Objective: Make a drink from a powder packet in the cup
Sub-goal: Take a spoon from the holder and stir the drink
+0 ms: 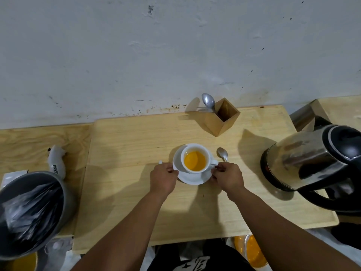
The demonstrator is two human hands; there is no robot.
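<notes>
A white cup [196, 160] of orange drink is seen standing on its saucer [192, 179] at the middle of a wooden board [125, 192], gripped between two hands. The saucer's near-left rim is pinched by the left hand [163, 178], its right rim by the right hand [227, 178] (fingers closed just under the cup's handle). A spoon [222, 154] lies just beyond the right hand, with a kettle [312, 161] well apart to the right.
</notes>
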